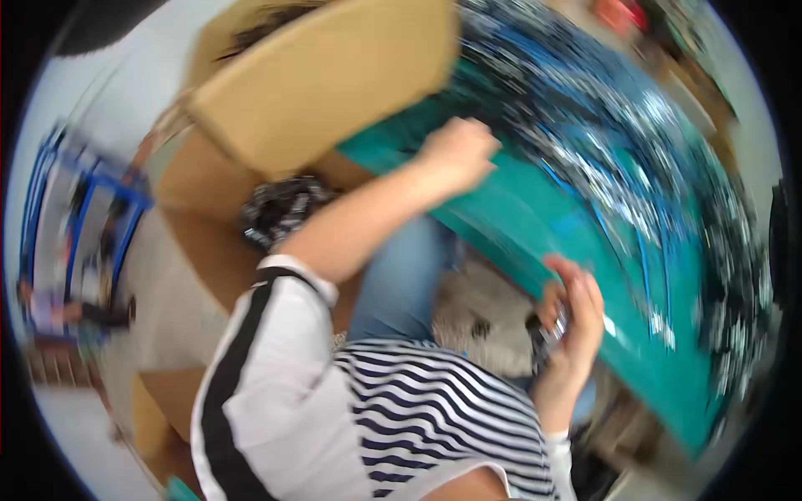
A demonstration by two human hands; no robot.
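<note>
My left hand (459, 157) reaches out over the edge of the green tabletop (526, 217), its fingers curled inward and blurred. Whatever is in them, if anything, cannot be made out. Close to my body, by the table's near edge, my right hand (576, 313) has its fingers bent around a small shiny black-and-silver bundle (551, 334). Part of that bundle hangs below the fingers. Beyond both hands lies a large heap of thin black, blue and silvery strands (585, 142), smeared by motion; several blue strands trail toward the near side.
At my left stands an open cardboard box (200, 225) with a raised flap (334, 75) and a shiny black bundle (284, 209) inside. Another box (159, 417) is at lower left. A blue metal rack (79, 225) and a distant person (58, 313) are far left.
</note>
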